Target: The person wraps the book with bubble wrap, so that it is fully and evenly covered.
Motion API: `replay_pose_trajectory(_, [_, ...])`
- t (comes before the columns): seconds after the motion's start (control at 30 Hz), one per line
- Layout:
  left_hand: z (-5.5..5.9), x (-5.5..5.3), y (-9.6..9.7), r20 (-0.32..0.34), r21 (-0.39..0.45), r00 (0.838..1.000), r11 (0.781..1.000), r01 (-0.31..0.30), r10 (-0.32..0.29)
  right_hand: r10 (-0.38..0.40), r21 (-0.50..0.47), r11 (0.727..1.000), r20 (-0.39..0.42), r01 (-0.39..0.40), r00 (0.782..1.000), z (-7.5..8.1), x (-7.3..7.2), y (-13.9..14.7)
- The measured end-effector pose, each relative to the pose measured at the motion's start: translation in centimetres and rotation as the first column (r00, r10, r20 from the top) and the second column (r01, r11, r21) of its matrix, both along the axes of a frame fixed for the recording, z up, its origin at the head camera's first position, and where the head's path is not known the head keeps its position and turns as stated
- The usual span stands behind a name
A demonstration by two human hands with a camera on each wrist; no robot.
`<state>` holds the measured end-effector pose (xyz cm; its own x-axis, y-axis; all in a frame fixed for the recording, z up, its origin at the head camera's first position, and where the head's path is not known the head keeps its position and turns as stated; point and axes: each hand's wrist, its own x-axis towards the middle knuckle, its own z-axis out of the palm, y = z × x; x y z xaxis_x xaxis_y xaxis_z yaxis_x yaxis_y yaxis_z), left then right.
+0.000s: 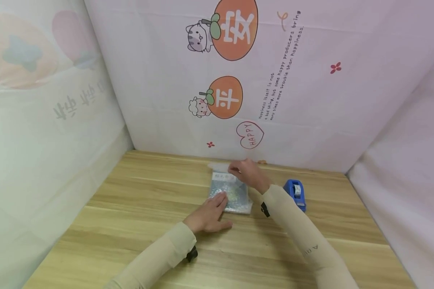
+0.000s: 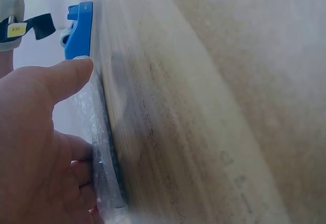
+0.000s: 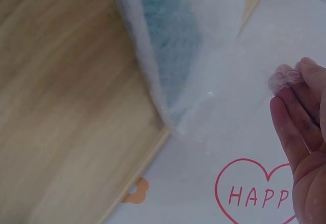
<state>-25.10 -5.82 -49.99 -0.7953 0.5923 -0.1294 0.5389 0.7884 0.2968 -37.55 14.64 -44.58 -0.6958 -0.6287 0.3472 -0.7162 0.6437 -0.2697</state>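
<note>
A flat, book-like item (image 1: 218, 185) with a bluish cover and a pale title strip lies on the table, wrapped in clear bubble wrap (image 1: 240, 208). My left hand (image 1: 210, 212) rests on its lower left part, fingers extended and thumb spread to the side. At the far edge of the item, my right hand (image 1: 247, 171) pinches a loose end of the wrap between thumb and fingers. The right wrist view shows that hand (image 3: 305, 117) holding up the bunched clear plastic (image 3: 286, 77), with the wrap (image 3: 204, 96) stretched away from the bluish item.
A blue tape dispenser (image 1: 301, 198) with a roll of tape stands to the right, beside my right forearm. Printed white cloth (image 1: 166, 100) hangs behind the wooden table (image 1: 130, 208) and along both sides.
</note>
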Motion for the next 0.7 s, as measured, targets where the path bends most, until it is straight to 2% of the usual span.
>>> replay_pose_trajectory(0.27, [0.0, -0.1, 0.2, -0.007, -0.011, 1.0, 1.0, -0.001, 0.001, 0.02, 0.002, 1.0, 0.014, -0.02, 1.0, -1.6, 1.0, 0.6])
replay_pose_trajectory(0.5, [0.1, 0.0, 0.3, 0.001, -0.017, 1.0, 1.0, -0.011, 0.011, 0.007, -0.004, 1.0, 0.023, -0.006, 1.0, -3.2, 1.6, 1.0])
replay_pose_trajectory(0.7, [0.1, 0.0, 0.4, -0.006, -0.023, 1.0, 1.0, -0.013, 0.013, 0.042, -0.011, 0.999, -0.028, -0.042, 0.999, -4.1, 1.6, 1.5])
